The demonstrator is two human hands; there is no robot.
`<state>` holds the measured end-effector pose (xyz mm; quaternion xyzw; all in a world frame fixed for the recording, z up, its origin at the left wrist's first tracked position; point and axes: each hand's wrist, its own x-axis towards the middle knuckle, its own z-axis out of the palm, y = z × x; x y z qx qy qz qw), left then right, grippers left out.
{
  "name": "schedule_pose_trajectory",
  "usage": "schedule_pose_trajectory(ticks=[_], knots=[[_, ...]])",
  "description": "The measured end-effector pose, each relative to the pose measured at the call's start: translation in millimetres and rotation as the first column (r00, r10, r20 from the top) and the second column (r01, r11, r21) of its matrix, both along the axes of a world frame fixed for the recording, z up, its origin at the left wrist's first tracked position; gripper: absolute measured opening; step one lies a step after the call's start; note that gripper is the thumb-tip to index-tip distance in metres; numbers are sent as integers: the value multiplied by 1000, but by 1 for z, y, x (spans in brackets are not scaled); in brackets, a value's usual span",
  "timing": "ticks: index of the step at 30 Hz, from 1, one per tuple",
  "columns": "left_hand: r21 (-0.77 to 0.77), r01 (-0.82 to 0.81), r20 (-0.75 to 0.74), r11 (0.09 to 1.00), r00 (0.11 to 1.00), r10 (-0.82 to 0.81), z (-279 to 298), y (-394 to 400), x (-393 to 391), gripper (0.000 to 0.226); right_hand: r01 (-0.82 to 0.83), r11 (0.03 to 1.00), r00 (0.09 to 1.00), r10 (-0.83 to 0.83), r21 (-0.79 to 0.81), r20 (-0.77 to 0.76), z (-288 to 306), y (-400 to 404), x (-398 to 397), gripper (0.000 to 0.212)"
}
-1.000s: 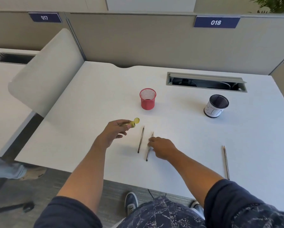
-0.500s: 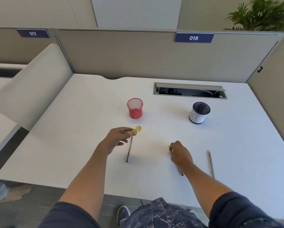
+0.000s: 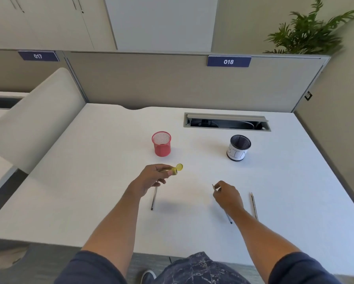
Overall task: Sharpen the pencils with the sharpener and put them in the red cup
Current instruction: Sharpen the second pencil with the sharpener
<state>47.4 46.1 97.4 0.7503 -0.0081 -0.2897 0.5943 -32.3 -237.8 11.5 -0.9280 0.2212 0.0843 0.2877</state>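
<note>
Head view is showing the left hand [image 3: 149, 179] pinching the yellow sharpener [image 3: 176, 169], while the right hand [image 3: 227, 196] is gripping a pencil [image 3: 215, 187]. Its tip is pointing up-left toward the sharpener, its shaft slanting back under the palm; the red cup [image 3: 161, 143] is standing beyond, nearer the left hand.

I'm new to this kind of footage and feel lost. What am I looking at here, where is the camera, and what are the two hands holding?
There is no machine: a person wears a camera on the head, looking down at their own hands over a white desk. The left hand holds a yellow sharpener. The right hand grips a pencil. Two more pencils lie on the desk, one below the left hand, one at the right. Farther back stand a red cup and a black cup.
</note>
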Motion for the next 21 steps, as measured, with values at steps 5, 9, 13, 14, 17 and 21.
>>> schedule_pose_trajectory(ticks=[5, 9, 13, 14, 17, 21], knots=[[15, -4, -14, 1000, 1000, 5, -4, -1, 0, 61, -134, 929, 971, 54, 345, 232, 27, 21, 8, 25], [18, 7, -24, 1000, 1000, -6, -8, -9, 0, 59, -261, 823, 930, 74, 505, 360, 50, 44, 11, 25], [23, 40, -21, 999, 999, -40, -8, -18, 0, 49, -310, 749, 921, 83, 585, 381, 60, 54, 13, 17], [22, 45, -22, 999, 999, -45, -8, -19, 0, 45, -311, 748, 921, 86, 586, 379, 61, 55, 13, 16], [27, 55, -28, 998, 998, -54, -9, -21, 1, 41, -293, 762, 929, 84, 578, 360, 61, 52, 11, 15], [16, 88, -36, 996, 995, -88, -7, -25, 1, 42, -245, 796, 939, 53, 553, 340, 62, 45, 9, 12]])
